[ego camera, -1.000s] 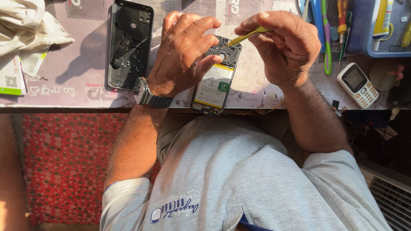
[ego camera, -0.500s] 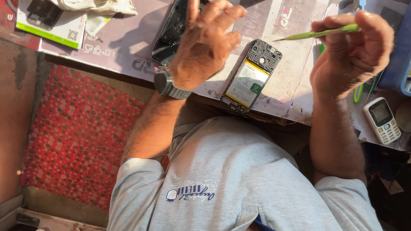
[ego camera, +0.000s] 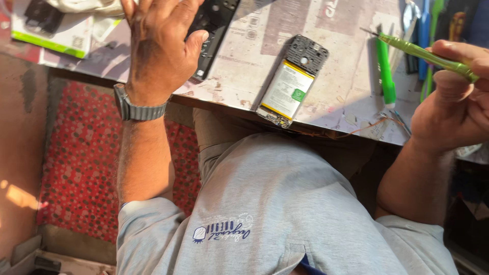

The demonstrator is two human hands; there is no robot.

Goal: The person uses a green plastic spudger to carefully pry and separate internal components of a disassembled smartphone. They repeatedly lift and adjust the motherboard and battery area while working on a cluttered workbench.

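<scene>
**Open phone on the desk, our hands lifted off it**

We look down over our own grey shirt (ego camera: 285, 203) toward the desk (ego camera: 326, 35), whose top is covered with printed paper. Below the desk edge on the left lies a red patterned mat (ego camera: 76, 158).

Our left hand (ego camera: 160, 43) is raised above the desk at the upper left, palm down, fingers spread loosely and gripping nothing. A grey metal watch (ego camera: 137, 104) circles that wrist. Under and just beyond the hand lies a dark phone part (ego camera: 216, 20), partly covered by the thumb; we cannot tell whether the hand touches it.

Our right hand (ego camera: 456, 102) is at the right edge, curled closed, pinching a thin green screwdriver (ego camera: 423, 51) between thumb and fingers. The tool's metal tip points left, in the air above the desk.

Between the two hands, apart from both, the opened phone (ego camera: 293, 81) lies flat near the front edge of the desk, tilted a little, its back cover off. We see the pale battery with a yellow strip and the dark circuit area at its far end.

A second green tool (ego camera: 385, 71) lies on the desk just left of the right hand. At the upper left sits a white and green box (ego camera: 48, 35).
</scene>
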